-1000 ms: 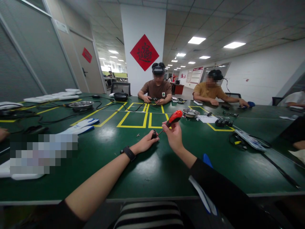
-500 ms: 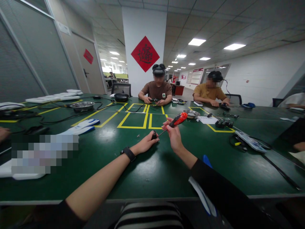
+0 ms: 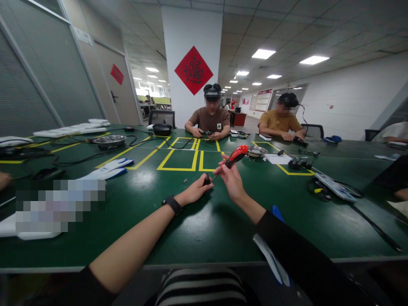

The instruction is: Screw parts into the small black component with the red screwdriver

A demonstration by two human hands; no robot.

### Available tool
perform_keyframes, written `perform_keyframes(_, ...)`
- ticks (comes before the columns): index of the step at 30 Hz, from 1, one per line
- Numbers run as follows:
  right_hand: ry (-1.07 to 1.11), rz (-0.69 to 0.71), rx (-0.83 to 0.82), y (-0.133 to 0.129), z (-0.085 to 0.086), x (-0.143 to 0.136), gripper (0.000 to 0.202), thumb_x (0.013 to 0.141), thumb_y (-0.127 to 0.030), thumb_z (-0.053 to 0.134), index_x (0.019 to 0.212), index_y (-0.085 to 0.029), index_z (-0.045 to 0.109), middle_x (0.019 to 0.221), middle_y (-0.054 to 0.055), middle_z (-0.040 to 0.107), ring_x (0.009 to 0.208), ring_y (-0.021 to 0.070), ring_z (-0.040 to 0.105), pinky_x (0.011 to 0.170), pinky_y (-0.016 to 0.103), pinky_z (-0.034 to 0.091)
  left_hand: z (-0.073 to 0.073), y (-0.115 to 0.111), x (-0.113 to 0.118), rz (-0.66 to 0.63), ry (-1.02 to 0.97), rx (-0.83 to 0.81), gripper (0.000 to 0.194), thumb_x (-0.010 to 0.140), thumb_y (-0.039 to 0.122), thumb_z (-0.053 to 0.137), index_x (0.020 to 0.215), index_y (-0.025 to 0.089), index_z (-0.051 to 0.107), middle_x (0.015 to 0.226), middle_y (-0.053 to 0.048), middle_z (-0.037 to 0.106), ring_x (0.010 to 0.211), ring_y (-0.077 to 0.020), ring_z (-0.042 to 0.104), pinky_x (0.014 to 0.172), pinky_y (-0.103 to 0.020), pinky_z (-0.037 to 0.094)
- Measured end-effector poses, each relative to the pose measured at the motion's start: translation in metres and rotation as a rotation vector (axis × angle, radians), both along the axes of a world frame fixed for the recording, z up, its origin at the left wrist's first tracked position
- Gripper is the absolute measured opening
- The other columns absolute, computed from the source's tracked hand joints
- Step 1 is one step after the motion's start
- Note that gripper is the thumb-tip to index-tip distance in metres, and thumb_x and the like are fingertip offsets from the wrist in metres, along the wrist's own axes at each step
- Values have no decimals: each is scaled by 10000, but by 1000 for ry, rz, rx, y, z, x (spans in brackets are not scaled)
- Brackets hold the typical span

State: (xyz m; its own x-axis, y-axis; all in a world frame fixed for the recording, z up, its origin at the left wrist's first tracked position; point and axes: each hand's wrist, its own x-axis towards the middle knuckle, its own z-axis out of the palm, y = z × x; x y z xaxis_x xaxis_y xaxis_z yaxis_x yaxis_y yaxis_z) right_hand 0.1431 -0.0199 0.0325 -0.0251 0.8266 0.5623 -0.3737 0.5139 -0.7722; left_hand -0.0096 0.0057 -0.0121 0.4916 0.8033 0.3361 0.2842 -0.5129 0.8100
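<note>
Since half a second ago the screwdriver [image 3: 236, 156] handle has tipped a touch steeper and swung slightly left in the right hand [image 3: 232, 182]; the left hand [image 3: 195, 191] and its small black part [image 3: 207, 178] look unmoved; my read: driver being turned or re-gripped while the part is kept steady, so the driver work is under way, not finished.

Hands: left pinches the black part near the fingertips, just above the desk [image 3: 153, 229]; right has its fingers wrapped on the handle, thumb side toward the shaft; shaft slants down-left to the part; can't tell if the tip is seated.

Looks: handle red at the butt, black toward the shaft; shaft thin, dark; part dark, short, roughly cylindrical, glint on top, mostly hidden by fingers; small metal bits [image 3: 185, 181] lie on the desk just beyond the left hand.
</note>
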Motion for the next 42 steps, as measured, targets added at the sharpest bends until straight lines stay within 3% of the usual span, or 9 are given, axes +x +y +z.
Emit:
perform_keyframes(4, -118, -205, 97, -3, 2, 2, 285, 778, -289, 573, 1055, -232, 538, 1046, 32, 550, 847, 131, 559, 762, 278, 468, -3, 2, 1, 0, -18, -29, 258, 826, 348, 469, 1010, 168, 454, 928, -40, 572, 879, -176, 528, 867, -355, 404)
perform_keyframes(7, -190, -323, 131, -3, 1, 5, 243, 740, -307, 622, 953, -200, 580, 948, 31, 589, 820, 138, 559, 704, 253, 464, -2, 1, 2, 4, -30, -40, 251, 820, 345, 475, 998, 169, 462, 924, -39, 574, 890, -177, 527, 873, -350, 401)
perform_keyframes(11, -273, -232, 88, -3, -4, 6, 204, 786, -368, 555, 873, -184, 572, 734, -4, 591, 509, 86, 515, 505, 222, 432, 1, -1, 2, 17, -3, -18, 244, 806, 328, 485, 991, 169, 464, 924, -34, 570, 886, -179, 526, 865, -341, 405)
perform_keyframes(13, -274, -170, 78, -4, -6, 5, 209, 814, -379, 512, 886, -188, 552, 696, -15, 588, 446, 74, 493, 459, 214, 413, 2, -2, 1, 21, 21, -7, 269, 792, 315, 502, 1013, 169, 456, 935, -29, 571, 889, -182, 528, 868, -341, 404)
perform_keyframes(34, -305, -157, 121, -11, -3, 5, 183, 843, -351, 484, 877, -178, 529, 660, -21, 569, 463, 64, 488, 472, 196, 407, -2, 3, 0, -10, 22, 3, 300, 794, 267, 491, 1072, 159, 452, 1001, -43, 572, 963, -189, 513, 928, -360, 373)
perform_keyframes(42, -278, -165, 122, -11, -5, 4, 175, 842, -352, 486, 881, -186, 522, 662, -22, 569, 464, 68, 485, 465, 199, 405, 1, 1, 0, 9, 25, 3, 234, 810, 278, 462, 1013, 161, 470, 937, -29, 578, 893, -179, 526, 869, -343, 401)
